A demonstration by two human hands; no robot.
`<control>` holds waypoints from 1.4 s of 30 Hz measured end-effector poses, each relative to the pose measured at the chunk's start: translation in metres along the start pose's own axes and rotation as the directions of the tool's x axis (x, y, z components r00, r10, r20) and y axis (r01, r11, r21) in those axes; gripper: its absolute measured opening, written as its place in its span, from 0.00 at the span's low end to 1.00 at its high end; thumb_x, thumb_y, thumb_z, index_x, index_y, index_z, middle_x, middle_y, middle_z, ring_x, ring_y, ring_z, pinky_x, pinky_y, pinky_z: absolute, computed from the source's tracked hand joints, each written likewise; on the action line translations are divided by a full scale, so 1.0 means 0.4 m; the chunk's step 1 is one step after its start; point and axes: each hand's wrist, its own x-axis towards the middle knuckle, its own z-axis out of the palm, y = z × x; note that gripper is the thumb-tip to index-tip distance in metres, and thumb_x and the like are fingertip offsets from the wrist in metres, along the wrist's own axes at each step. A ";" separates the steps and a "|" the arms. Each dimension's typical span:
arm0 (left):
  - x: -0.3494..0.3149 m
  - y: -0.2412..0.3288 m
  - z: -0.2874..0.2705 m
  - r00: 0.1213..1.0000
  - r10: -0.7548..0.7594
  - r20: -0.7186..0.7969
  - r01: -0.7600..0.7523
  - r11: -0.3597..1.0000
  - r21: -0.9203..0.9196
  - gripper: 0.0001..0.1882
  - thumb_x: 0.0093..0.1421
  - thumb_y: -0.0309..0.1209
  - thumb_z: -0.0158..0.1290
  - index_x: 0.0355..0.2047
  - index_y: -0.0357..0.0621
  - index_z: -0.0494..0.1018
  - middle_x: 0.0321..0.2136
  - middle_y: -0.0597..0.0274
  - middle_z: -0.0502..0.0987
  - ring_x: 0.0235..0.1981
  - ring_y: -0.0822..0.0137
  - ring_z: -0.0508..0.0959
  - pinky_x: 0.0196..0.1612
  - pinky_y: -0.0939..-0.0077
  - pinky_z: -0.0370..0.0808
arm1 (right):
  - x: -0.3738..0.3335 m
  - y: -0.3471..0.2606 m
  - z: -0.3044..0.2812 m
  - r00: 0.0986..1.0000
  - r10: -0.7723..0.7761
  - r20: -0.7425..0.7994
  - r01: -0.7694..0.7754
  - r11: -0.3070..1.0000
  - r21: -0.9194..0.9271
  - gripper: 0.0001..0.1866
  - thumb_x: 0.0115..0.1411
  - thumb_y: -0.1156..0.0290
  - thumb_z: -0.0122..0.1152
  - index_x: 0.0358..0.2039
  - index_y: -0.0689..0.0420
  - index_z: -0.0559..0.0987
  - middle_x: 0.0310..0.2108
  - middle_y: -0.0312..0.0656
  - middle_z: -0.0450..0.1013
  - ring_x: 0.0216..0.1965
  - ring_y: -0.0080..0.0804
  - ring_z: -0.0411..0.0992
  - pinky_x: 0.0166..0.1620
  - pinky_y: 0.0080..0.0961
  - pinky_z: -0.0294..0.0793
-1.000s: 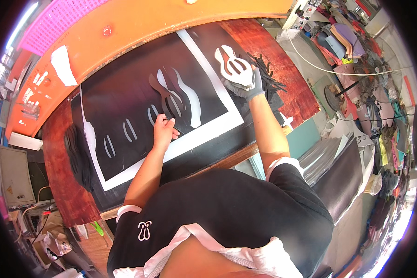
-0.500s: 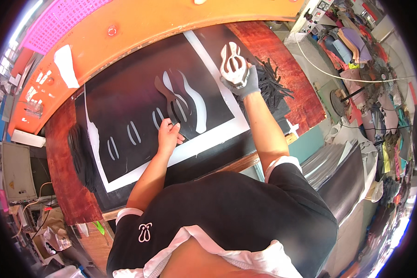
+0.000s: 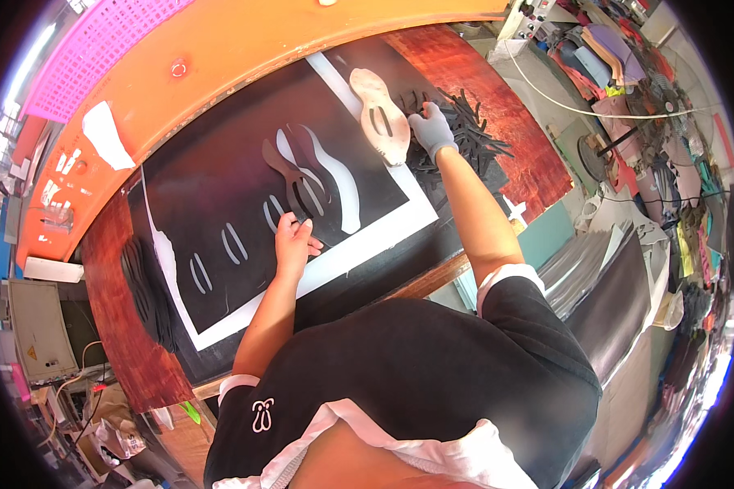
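A pale, sole-shaped cutting die (image 3: 381,122) with two slots lies at the right side of the black sheet (image 3: 220,130), over its white border. Beside it, my right hand (image 3: 434,130) in a grey glove is closed at the edge of a heap of thin black strips (image 3: 469,134). A dark bit shows by its fingertips, too small to make out. My bare left hand (image 3: 295,243) rests low on the sheet, fingers curled at the lower end of a dark sole-shaped piece (image 3: 284,167). What they pinch, if anything, is hidden. Curved cut-outs (image 3: 338,183) show white.
Stacked black pieces (image 3: 143,285) lie at the left on the red-stained board (image 3: 106,326). An orange machine beam (image 3: 220,49) crosses the far side, carrying a pink basket (image 3: 98,49). Material scraps (image 3: 628,122) pile up at the right.
My right hand has let go of the die, which now lies on the sheet, and has moved beside the strip heap. The left hand stays nearly in place.
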 end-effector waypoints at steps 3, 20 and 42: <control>-0.004 0.000 0.002 1.000 -0.010 -0.009 0.010 1.000 0.012 0.11 0.62 0.28 0.47 0.42 0.38 0.63 0.30 0.58 0.74 0.16 0.72 0.73 0.16 0.81 0.71 | -0.060 0.029 0.016 0.995 -0.096 -0.020 0.097 0.995 0.023 0.36 0.48 0.56 0.57 0.56 0.63 0.64 0.54 0.58 0.63 0.57 0.49 0.61 0.56 0.35 0.62; -0.238 -0.026 0.021 0.978 0.040 0.206 -0.033 0.999 -0.037 0.10 0.61 0.23 0.46 0.43 0.38 0.61 0.27 0.60 0.74 0.20 0.74 0.73 0.25 0.81 0.70 | -0.214 0.019 0.106 0.760 -0.618 -0.200 0.530 0.768 -0.360 0.32 0.43 0.55 0.67 0.44 0.61 0.69 0.43 0.55 0.68 0.47 0.52 0.65 0.49 0.40 0.66; -0.302 -0.002 -0.118 0.938 -0.347 0.013 0.268 0.700 -0.662 0.16 0.63 0.41 0.47 0.46 0.46 0.65 0.50 0.54 0.68 0.51 0.57 0.70 0.50 0.58 0.67 | -0.207 -0.517 0.073 0.723 -0.674 0.155 0.657 0.739 0.147 0.16 0.60 0.57 0.50 0.36 0.56 0.78 0.26 0.45 0.75 0.29 0.38 0.73 0.35 0.28 0.70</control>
